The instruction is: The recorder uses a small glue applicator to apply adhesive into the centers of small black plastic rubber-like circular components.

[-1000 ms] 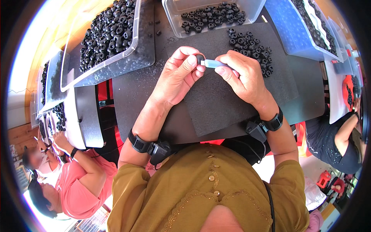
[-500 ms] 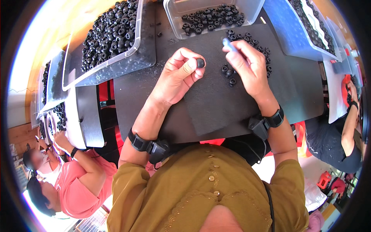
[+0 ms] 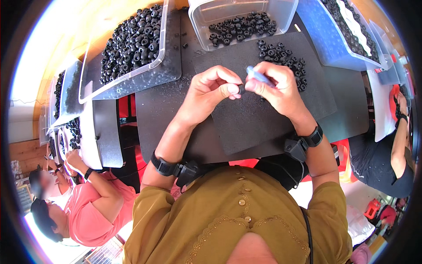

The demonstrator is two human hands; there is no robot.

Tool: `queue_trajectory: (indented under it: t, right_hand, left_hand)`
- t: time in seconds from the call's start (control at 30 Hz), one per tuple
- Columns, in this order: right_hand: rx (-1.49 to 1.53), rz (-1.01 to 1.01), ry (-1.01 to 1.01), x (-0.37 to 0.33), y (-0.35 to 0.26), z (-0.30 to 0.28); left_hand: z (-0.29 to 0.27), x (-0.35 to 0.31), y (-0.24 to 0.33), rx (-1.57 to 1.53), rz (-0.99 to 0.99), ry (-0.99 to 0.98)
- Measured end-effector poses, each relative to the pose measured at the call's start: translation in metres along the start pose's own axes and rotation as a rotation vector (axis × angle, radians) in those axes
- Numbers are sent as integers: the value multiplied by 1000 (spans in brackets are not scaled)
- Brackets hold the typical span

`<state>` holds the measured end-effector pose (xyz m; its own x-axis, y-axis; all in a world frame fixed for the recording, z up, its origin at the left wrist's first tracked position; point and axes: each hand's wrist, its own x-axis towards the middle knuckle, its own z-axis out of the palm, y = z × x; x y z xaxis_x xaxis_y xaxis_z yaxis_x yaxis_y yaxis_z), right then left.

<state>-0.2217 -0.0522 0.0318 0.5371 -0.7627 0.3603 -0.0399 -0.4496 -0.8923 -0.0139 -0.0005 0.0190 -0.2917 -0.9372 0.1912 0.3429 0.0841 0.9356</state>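
Over the black foam mat [image 3: 263, 119], I see both hands meet at its upper middle. My view has the right hand [image 3: 277, 88] wrapped tight around a small blue tool [image 3: 259, 77], whose long axis runs from upper left to lower right, the free end pointing up and left, away from the body. The left hand [image 3: 209, 90] is pinched narrow, thumb and fingers closed on a small black ring [image 3: 241, 89] held just beside the tool's lower end; I cannot tell which way the ring faces.

Just beyond the hands, on the far part of the mat, lies a loose heap of black rings [image 3: 281, 55], close to the right knuckles. Past the mat's far edge stands a clear plastic tub [image 3: 241, 17] with more rings in its bottom. Left of the mat sits a wide clear tray [image 3: 132, 48] piled high with rings, and right of it a blue bin [image 3: 338, 39] holding dark parts and a white strip. Both wrists wear black bands with small black boxes.

Far left of the mat, a person in a pink shirt [image 3: 94, 211] works at a white tray; far right, another person's arm [image 3: 402, 127] reaches along a white board.
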Motion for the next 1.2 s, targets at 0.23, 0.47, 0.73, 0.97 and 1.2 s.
queue_trajectory:
  t: [0.23, 0.47, 0.73, 0.97, 1.2]
  right_hand:
    - [-92, -69, 442, 1, 12, -8]
    - [-182, -104, 525, 5, 10, -4]
    - [-258, -111, 493, 0, 11, -3]
    - [-282, -108, 429, 2, 5, -1]
    - [-292, -180, 270, 3, 9, 4]
  left_hand:
    - [-25, 6, 110, 804, 571, 640]
    - [28, 16, 58, 1303, 446, 13]
    - [19, 37, -26, 1202, 231, -124]
    - [-4, 20, -4, 175, -146, 95]
    - [-9, 10, -4, -270, -146, 86]
